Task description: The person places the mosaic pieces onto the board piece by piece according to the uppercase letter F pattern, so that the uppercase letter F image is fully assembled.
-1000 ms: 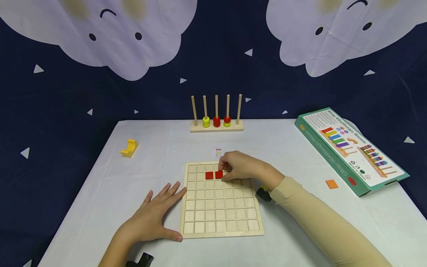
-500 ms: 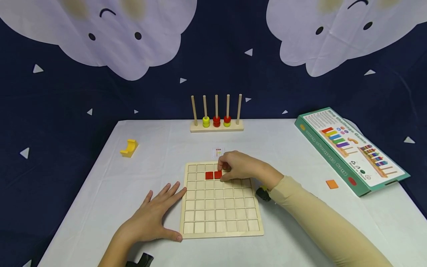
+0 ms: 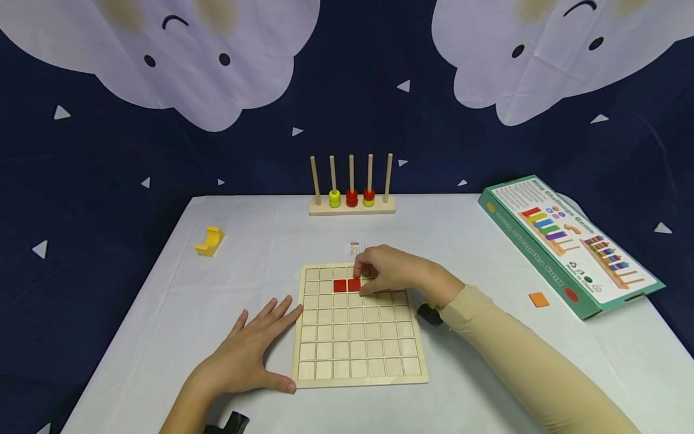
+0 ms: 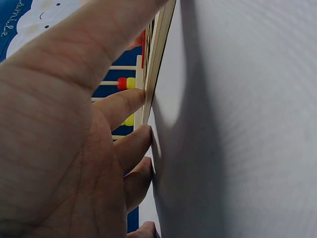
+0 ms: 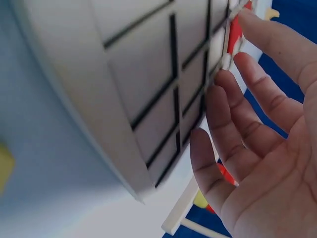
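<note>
A square wooden grid board (image 3: 358, 331) lies flat on the white table. Two red square tiles sit side by side in its second row from the far edge. My right hand (image 3: 393, 268) pinches the right-hand red tile (image 3: 354, 284) by thumb and index finger; in the right wrist view the same tile (image 5: 235, 33) shows between those fingertips. The other red tile (image 3: 340, 286) lies just left of it, untouched. My left hand (image 3: 244, 355) is spread at the board's left side, with index fingertip and thumb against its edge.
Behind the board lies a small pattern card (image 3: 355, 248), and farther back stands a peg rack (image 3: 352, 208) with yellow and red rings. A yellow curved block (image 3: 210, 241) is at left. At right are an orange tile (image 3: 539, 299) and a green-edged game box (image 3: 569, 247).
My right hand has shifted the right-hand red tile slightly left, narrowing its gap to the other red tile. The left hand stays in place.
</note>
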Tool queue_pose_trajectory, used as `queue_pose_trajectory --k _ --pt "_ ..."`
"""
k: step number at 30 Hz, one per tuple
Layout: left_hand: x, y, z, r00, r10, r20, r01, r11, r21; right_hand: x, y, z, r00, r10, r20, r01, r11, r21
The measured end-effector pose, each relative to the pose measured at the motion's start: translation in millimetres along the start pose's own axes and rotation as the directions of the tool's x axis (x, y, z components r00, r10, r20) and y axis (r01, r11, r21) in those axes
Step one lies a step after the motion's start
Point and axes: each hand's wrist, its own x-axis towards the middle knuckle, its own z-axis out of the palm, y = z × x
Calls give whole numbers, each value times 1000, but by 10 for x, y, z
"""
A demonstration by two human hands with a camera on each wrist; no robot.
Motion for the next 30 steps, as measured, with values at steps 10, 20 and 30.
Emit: queue_pose_trajectory --k 10,20,30 --pt "-6 -1 -17 1000 -3 8 3 1000 -8 -161 131 -119 999 24 -23 -23 999 40" --pt "-10 10 -20 1000 9 5 -9 1000 -6 -350 307 -201 996 61 -63 -59 997 48" --pt "-15 17 -28 1000 23 -1 -23 1000 14 -602 571 -283 985 137 -105 -131 990 57"
